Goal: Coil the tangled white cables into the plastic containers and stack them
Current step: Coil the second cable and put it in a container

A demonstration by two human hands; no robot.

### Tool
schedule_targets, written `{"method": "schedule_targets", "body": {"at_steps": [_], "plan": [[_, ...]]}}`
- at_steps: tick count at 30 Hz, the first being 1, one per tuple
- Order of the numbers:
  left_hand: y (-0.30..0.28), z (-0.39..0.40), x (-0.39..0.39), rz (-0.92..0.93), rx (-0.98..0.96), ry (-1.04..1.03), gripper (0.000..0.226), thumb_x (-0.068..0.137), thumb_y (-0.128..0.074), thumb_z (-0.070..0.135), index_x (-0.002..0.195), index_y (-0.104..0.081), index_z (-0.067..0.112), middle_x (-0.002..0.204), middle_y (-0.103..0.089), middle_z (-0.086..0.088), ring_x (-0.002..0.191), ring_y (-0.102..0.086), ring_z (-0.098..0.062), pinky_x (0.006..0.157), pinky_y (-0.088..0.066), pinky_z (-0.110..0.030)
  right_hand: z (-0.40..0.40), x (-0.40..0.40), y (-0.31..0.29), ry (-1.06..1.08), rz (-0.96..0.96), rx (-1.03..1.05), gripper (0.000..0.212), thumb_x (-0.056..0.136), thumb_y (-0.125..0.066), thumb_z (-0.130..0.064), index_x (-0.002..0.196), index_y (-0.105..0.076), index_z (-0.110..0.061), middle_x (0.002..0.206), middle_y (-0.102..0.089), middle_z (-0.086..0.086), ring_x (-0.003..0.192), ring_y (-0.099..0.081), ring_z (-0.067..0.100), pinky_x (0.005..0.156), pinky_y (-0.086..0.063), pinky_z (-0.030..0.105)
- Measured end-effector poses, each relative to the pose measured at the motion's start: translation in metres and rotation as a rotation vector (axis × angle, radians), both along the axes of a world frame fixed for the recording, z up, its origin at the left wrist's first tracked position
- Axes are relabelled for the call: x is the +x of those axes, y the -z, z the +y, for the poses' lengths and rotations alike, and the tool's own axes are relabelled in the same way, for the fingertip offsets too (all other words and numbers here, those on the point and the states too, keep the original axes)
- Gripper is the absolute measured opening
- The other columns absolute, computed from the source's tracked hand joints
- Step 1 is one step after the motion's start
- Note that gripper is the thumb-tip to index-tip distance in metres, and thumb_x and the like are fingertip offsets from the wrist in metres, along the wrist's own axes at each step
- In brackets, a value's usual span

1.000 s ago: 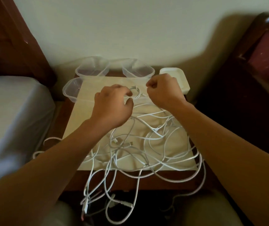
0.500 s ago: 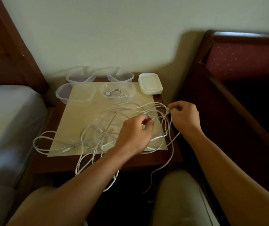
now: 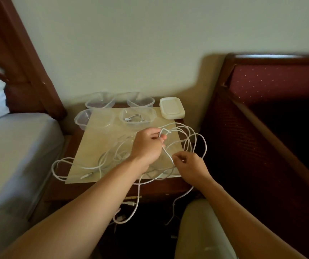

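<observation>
A person's left hand (image 3: 147, 144) grips a loop of the tangled white cables (image 3: 185, 139) above a beige mat (image 3: 101, 139) on a wooden bedside table (image 3: 93, 189), while the right hand (image 3: 189, 166) pinches a strand just beside the mat's right edge. The cables sprawl across the mat, spilling over its left edge and down past the table's front. At the mat's far edge stand four clear plastic containers (image 3: 95, 117); one, the container nearer the lids (image 3: 137, 116), holds a coiled cable. A stack of white lids (image 3: 172, 108) sits off the mat's far right corner.
</observation>
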State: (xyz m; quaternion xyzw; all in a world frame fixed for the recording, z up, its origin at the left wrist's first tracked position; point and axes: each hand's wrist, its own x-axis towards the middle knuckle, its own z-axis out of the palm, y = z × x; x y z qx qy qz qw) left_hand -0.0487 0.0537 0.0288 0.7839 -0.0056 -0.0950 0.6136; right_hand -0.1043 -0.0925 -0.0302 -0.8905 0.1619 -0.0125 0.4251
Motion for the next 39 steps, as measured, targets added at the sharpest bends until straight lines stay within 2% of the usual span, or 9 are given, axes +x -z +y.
{"method": "schedule_targets", "body": {"at_steps": [4, 9, 16, 19, 23, 26, 30, 33, 39], "plan": [[-0.014, 0.026, -0.015, -0.099, -0.071, -0.044, 0.032, 0.101, -0.053, 0.0, 0.119, -0.063, 0.025, 0.102, -0.072, 0.009, 0.082, -0.069, -0.01, 0.063, -0.058, -0.025, 0.009, 0.0, -0.003, 0.006, -0.008, -0.022, 0.026, 0.101, -0.055, -0.03, 0.121, -0.069, -0.022, 0.107, -0.068, -0.008, 0.09, -0.061, 0.007, 0.068, -0.046, 0.017], [-0.027, 0.048, -0.02, -0.164, -0.145, -0.149, 0.032, 0.1, -0.05, -0.004, 0.111, -0.062, 0.022, 0.098, -0.068, 0.002, 0.076, -0.066, -0.012, 0.062, -0.061, -0.027, 0.023, 0.003, -0.014, 0.021, -0.057, -0.055, 0.034, 0.095, -0.052, -0.019, 0.128, -0.06, -0.022, 0.123, -0.065, 0.0, 0.104, -0.064, 0.02, 0.088, -0.057, 0.04], [-0.033, 0.071, -0.033, -0.212, -0.128, -0.086, 0.031, 0.098, -0.048, -0.007, 0.105, -0.062, 0.019, 0.092, -0.067, -0.001, 0.072, -0.065, -0.012, 0.066, -0.061, -0.035, 0.04, 0.017, -0.044, 0.094, -0.327, -0.036, 0.081, 0.094, -0.064, -0.02, 0.158, -0.016, -0.029, 0.117, -0.057, 0.0, 0.105, -0.056, 0.017, 0.086, -0.043, 0.033], [-0.03, 0.076, -0.042, -0.212, -0.153, 0.006, 0.031, 0.099, -0.048, -0.011, 0.104, -0.062, 0.016, 0.092, -0.067, -0.004, 0.073, -0.065, -0.013, 0.067, -0.06, -0.036, 0.036, 0.027, -0.05, 0.045, -0.252, -0.083, 0.052, 0.101, -0.057, -0.027, 0.151, -0.041, -0.026, 0.121, -0.062, 0.002, 0.108, -0.06, 0.017, 0.085, -0.042, 0.028], [-0.026, 0.075, -0.045, -0.217, -0.171, 0.05, 0.031, 0.098, -0.051, -0.01, 0.105, -0.061, 0.018, 0.095, -0.071, -0.005, 0.073, -0.068, -0.014, 0.067, -0.062, -0.038, 0.033, 0.032, -0.06, 0.121, -0.36, 0.0, 0.027, 0.104, -0.05, -0.03, 0.098, -0.071, -0.014, 0.076, -0.068, 0.001, 0.069, -0.061, 0.019, 0.063, -0.051, 0.037], [-0.02, 0.073, -0.045, -0.227, -0.123, 0.054, 0.028, 0.098, -0.055, -0.006, 0.107, -0.062, 0.02, 0.096, -0.073, -0.001, 0.074, -0.07, -0.013, 0.066, -0.062, -0.035, 0.033, 0.029, -0.074, 0.182, -0.521, 0.052, 0.023, 0.102, -0.051, -0.025, 0.101, -0.074, -0.021, 0.076, -0.07, 0.002, 0.076, -0.067, 0.026, 0.072, -0.058, 0.046], [-0.008, 0.067, -0.044, -0.218, -0.033, 0.07, 0.019, 0.099, -0.059, 0.007, 0.104, -0.065, 0.024, 0.095, -0.071, 0.007, 0.077, -0.072, -0.016, 0.071, -0.06, -0.048, 0.04, 0.019, -0.1, 0.135, -0.792, 0.122, 0.021, 0.104, -0.055, -0.023, 0.115, -0.072, -0.024, 0.09, -0.072, -0.003, 0.08, -0.068, 0.015, 0.073, -0.055, 0.031], [-0.004, 0.059, -0.042, -0.301, 0.065, 0.091, 0.008, 0.099, -0.062, 0.025, 0.104, -0.064, 0.031, 0.1, -0.068, 0.012, 0.077, -0.067, -0.011, 0.074, -0.056, -0.036, 0.04, 0.018, -0.111, 0.019, -0.837, 0.087, 0.023, 0.104, -0.055, -0.023, 0.122, -0.07, -0.019, 0.096, -0.072, -0.01, 0.087, -0.067, 0.004, 0.08, -0.055, 0.026], [-0.001, 0.051, -0.046, -0.419, 0.136, 0.023, 0.049, 0.097, -0.061, 0.033, 0.142, -0.041, 0.037, 0.134, -0.043, 0.017, 0.097, -0.061, -0.001, 0.081, -0.046, -0.021, 0.048, 0.006, -0.136, -0.087, -0.876, 0.156, 0.02, 0.104, -0.057, -0.025, 0.11, -0.073, -0.015, 0.077, -0.067, -0.011, 0.072, -0.062, 0.003, 0.071, -0.054, 0.03]]}}
